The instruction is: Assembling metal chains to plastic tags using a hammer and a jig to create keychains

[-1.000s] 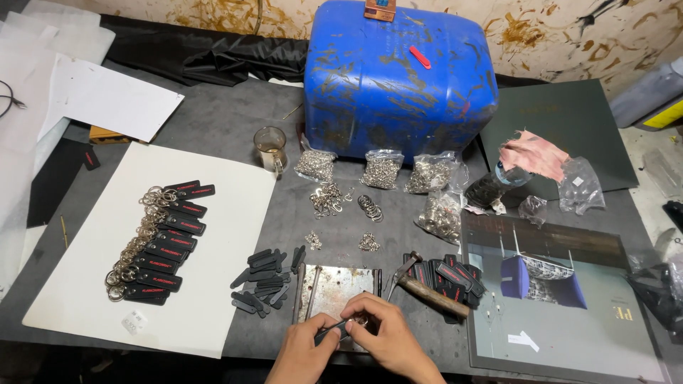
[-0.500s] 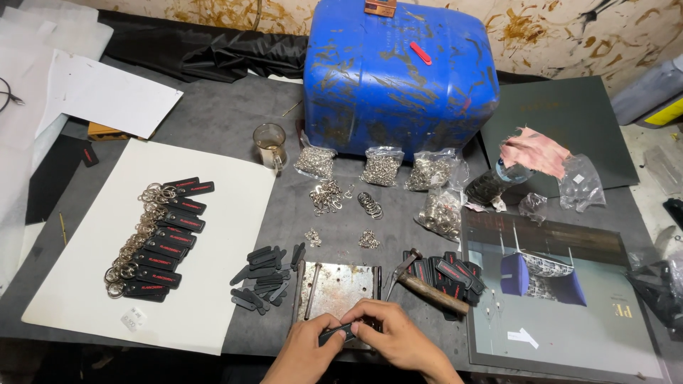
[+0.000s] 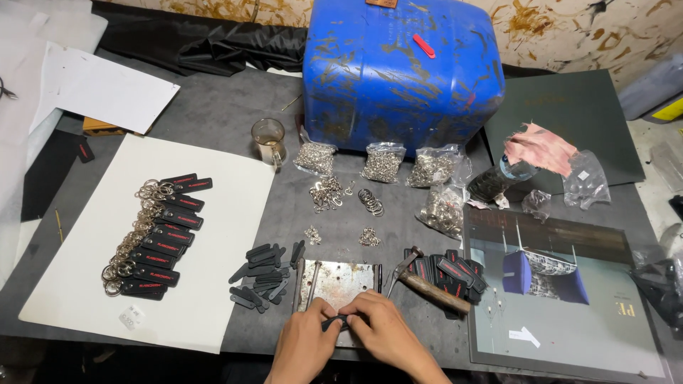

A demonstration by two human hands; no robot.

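A small black strap piece (image 3: 334, 323) sits low in the frame's centre, pinched between the fingers of the left hand (image 3: 304, 346) and right hand (image 3: 388, 334), over a worn metal plate (image 3: 339, 281). Both hands' fingers are clamped on it. A hammer (image 3: 427, 285) lies just right of the plate on the counter (image 3: 220, 121), loose black straps (image 3: 262, 274) left.

The small black strap piece (image 3: 334, 323) is mostly hidden between both hands' fingertips; its shape cannot be told. At six o'clock, both forearms are cut off by the bottom edge.
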